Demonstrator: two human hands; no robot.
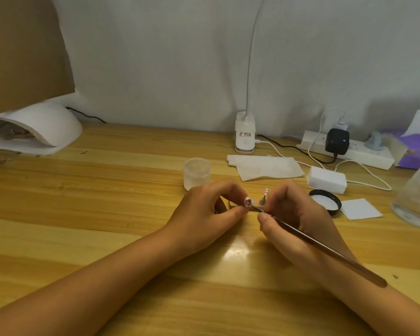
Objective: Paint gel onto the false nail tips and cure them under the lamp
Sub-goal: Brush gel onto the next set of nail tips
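Note:
My left hand pinches a small pink false nail tip on its holder between thumb and forefinger, at the middle of the wooden desk. My right hand grips a long dark brush like a pen, with the brush's tip touching the nail tip. Another nail tip on a small stand sits just behind, between my hands. The white curing lamp stands at the far left of the desk, its opening facing me.
A frosted round jar stands behind my left hand. A black lid, white pads, tissues, a white block, a power strip with cables, a desk lamp base and a clear bottle crowd the right side.

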